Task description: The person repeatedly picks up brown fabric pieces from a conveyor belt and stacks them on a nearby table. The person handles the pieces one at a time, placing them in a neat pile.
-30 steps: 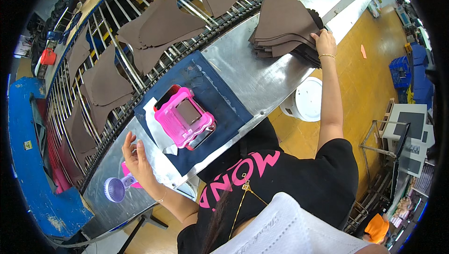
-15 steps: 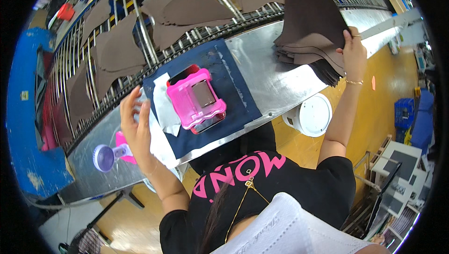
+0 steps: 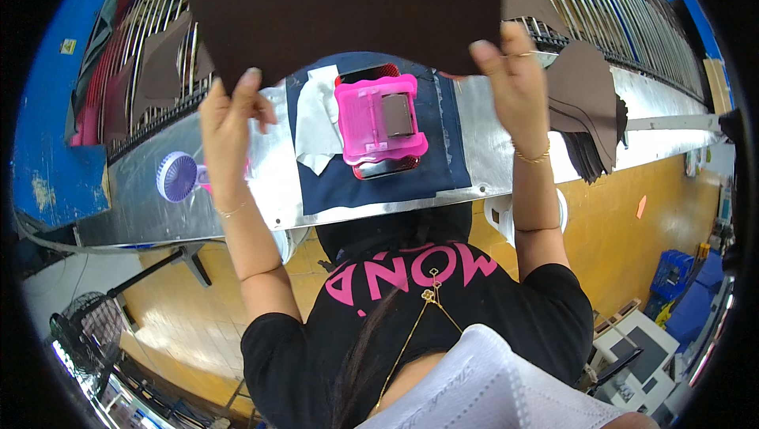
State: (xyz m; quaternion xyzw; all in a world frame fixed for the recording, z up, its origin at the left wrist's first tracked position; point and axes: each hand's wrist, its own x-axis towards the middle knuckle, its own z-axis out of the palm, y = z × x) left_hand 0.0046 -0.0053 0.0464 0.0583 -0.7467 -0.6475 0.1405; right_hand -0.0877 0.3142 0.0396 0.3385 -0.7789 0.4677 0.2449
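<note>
A large dark brown fabric panel [image 3: 348, 14] is held up spread between my hands, above the far side of the metal table. My left hand [image 3: 229, 128] pinches its lower left corner between thumb and fingers. At the panel's right edge, my right hand [image 3: 518, 93] grips it, fingers partly hidden. Below the panel, a pink plastic holder [image 3: 362, 117] with a brown piece in its window lies on a navy cloth [image 3: 356, 192]. A pale grey cloth scrap [image 3: 316, 113] lies beside the holder.
A stack of brown cut pieces [image 3: 585, 101] overhangs the table edge at right. A purple handheld fan [image 3: 176, 177] stands at left. Behind the table runs a rack of metal bars [image 3: 601, 14] bearing brown pieces. A white bucket [image 3: 500, 211] is below the front edge.
My right hand has lifted the brown panel off the stack and brought it left. My left hand, empty before, now grips its other corner. The view has turned toward the table's middle.
</note>
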